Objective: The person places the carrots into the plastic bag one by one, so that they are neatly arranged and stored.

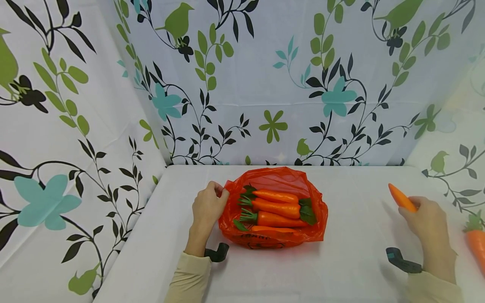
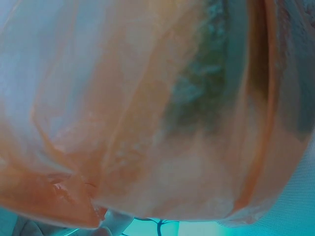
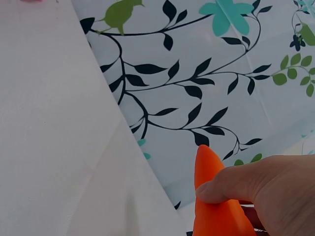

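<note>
A red plastic bag [image 1: 273, 242] lies with its mouth spread on the white table, several orange carrots [image 1: 278, 207] with green tops inside it. At the bag's left rim, my left hand [image 1: 209, 204] pinches the plastic between thumb and fingers. The left wrist view is filled by the bag's thin film [image 2: 133, 147], with blurred green behind it. Over the table's right side, my right hand [image 1: 428, 216] grips a single carrot [image 1: 402, 198], its pointed end facing up and left. In the right wrist view the thumb [image 3: 211, 191] presses along that carrot [image 3: 216, 216].
Another carrot [image 1: 476, 246] with a green top is at the far right edge, partly out of view. White table surface [image 1: 356, 198] lies between the bag and my right hand. Patterned cloth [image 1: 242, 84] hangs behind and on both sides.
</note>
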The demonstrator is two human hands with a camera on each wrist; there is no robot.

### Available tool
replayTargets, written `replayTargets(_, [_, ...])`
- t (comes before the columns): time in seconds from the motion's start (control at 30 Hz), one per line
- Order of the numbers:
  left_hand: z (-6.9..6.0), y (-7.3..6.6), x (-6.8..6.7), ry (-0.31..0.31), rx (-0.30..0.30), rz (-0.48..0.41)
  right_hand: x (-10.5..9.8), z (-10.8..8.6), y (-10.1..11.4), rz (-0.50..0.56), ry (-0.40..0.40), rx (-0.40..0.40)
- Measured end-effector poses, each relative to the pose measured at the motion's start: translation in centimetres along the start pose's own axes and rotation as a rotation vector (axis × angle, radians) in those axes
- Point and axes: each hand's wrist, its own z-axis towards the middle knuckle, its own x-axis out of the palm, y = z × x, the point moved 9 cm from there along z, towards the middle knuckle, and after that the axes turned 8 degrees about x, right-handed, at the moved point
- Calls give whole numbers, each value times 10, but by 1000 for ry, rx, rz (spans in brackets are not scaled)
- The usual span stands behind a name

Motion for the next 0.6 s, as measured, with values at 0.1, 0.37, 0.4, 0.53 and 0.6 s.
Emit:
replayTargets(0.1, [0,0,0,3,-1,1,-1,-1,3,-1,-6,-3])
replayTargets(0.37, [0,0,0,4,-1,-2,-2,-5,17,15,-12,-23])
replayTargets(0.4, [0,0,0,2,-2,-2,-2,-6,19,17,-12,-28])
replayTargets(0.53, [0,0,0,-4,0,-2,-2,-9,29,22,-23,-51])
replayTargets(0.6, [0,-1,0,-5,1,-4,-1,-10,33,20,-33,-64])
